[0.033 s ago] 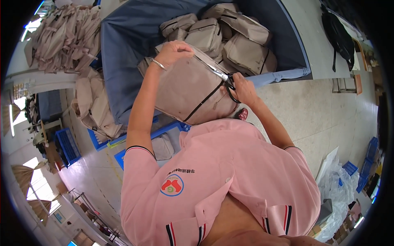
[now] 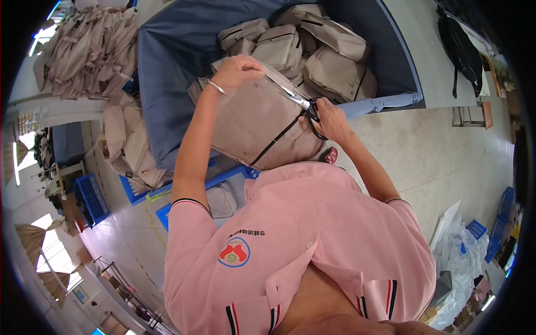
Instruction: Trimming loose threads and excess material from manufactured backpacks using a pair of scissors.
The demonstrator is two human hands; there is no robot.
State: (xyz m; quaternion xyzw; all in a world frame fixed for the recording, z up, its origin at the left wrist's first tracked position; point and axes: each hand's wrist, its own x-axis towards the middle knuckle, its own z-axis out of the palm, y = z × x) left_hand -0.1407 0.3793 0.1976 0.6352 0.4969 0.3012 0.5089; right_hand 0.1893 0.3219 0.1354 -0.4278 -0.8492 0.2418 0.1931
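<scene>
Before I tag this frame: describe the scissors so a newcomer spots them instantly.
Find the big blue fabric bin at top centre, then the large taupe bag with a slanting black stripe, between it and the person. Near that bag's upper right edge, the right hand holds the scissors: silvery blades and black loop handles against matte taupe fabric.
</scene>
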